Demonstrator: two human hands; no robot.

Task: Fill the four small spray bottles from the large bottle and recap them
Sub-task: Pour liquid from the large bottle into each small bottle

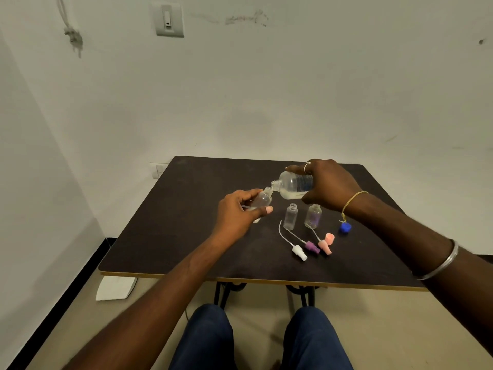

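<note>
My left hand (pixel 240 212) grips a small clear spray bottle (pixel 262 200), tilted, its open neck up against the mouth of the large bottle (pixel 293 184). My fingers and thumb wrap round the small bottle's lower half, so its base is hidden. My right hand (pixel 330 182) clasps the large bottle from above and holds it nearly on its side over the table (pixel 186 209); my palm covers its rear end, and a shallow pool of clear liquid lies along its lower wall. Whether liquid is passing between the two mouths is too fine for me to make out. A thin pale tube and a bit of white plastic show at my left palm, and I cannot tell what they belong to. Just below the large bottle stand two more small bottles, uncapped: a clear one (pixel 290 216) and a purplish one (pixel 313 216) whose top is partly behind my right thumb. Near them lie three spray heads with dip tubes, white (pixel 300 252), purple (pixel 312 247) and pink (pixel 324 247), with a loose pink cap (pixel 330 237) touching the pink head. A blue cap (pixel 345 227) sits apart, below my right wrist.
</note>
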